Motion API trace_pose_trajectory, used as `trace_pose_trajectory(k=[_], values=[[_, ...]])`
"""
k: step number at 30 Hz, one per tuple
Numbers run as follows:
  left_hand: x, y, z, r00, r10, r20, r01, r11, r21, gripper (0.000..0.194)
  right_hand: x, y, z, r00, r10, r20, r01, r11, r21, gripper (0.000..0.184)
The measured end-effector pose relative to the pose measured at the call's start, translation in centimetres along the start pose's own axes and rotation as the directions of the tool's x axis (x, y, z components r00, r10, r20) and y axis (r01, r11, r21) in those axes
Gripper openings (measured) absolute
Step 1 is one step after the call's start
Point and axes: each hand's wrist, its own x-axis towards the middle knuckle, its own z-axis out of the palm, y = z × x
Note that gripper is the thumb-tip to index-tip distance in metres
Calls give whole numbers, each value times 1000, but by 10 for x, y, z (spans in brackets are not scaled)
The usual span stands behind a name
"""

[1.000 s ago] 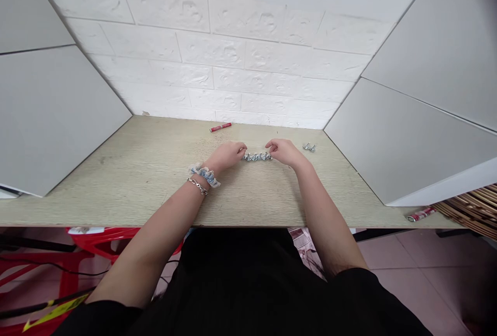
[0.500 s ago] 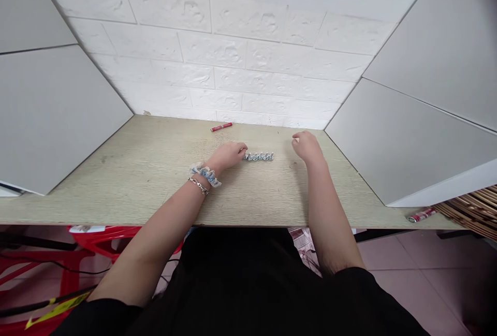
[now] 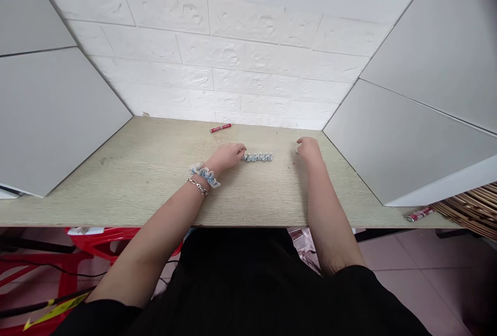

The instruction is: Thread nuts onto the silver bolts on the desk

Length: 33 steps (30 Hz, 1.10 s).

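Observation:
A short, knobbly silver-blue strip (image 3: 258, 157) lies crosswise on the wooden tabletop; its exact kind is too small to make out. At its left end is my left hand (image 3: 227, 156), thumb and forefinger pinched together on that end. A pale blue ruffled scrunchie (image 3: 207, 174) and a silver chain bracelet (image 3: 198, 186) circle the left wrist. My right hand (image 3: 309, 150) rests to the right, apart from the strip, with its fingers curled in. A tiny whitish bit shows by the right fingertips, and the palm is hidden.
A red tube (image 3: 220, 128) lies near the white brick-patterned wall (image 3: 233, 77). Grey panels (image 3: 407, 139) flank the table (image 3: 155, 180) on both sides. Another red tube (image 3: 419, 214) and a woven basket (image 3: 469, 209) are at the right edge. A red stool (image 3: 101, 240) stands below left.
My right hand has shifted slightly right and down, its fingers curling in more. My left hand stays at the strip's left end. The whole view has tilted a little.

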Motion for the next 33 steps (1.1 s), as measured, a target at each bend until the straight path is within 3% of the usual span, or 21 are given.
trace_pose_trajectory(k=[5,8,11,26,29,31,33], values=[[0,0,0,1000,-10,-12,10,1000,12,35,-10,-17,-6,981,-155,116,140,982,126,40],[0,1,-1,1000,-10,-10,10,1000,12,34,-21,-34,-14,927,-264,267,183,939,291,37],[1,1,-1,1000,-15,-5,15,1000,16,34,-28,-46,-17,878,-347,329,233,911,340,33],[1,0,0,1000,1,-15,-1,1000,8,34,-32,-53,-16,871,-358,335,245,910,336,31],[0,1,-1,1000,2,-17,-2,1000,6,34,-26,-45,-18,909,-315,272,211,912,352,32],[-1,1,-1,1000,1,-17,-1,1000,2,33,-18,-33,-19,973,-208,104,170,941,293,34],[-1,1,-1,1000,-1,-15,1,1000,-2,33,-11,-19,-18,992,-103,-76,115,977,182,37]])
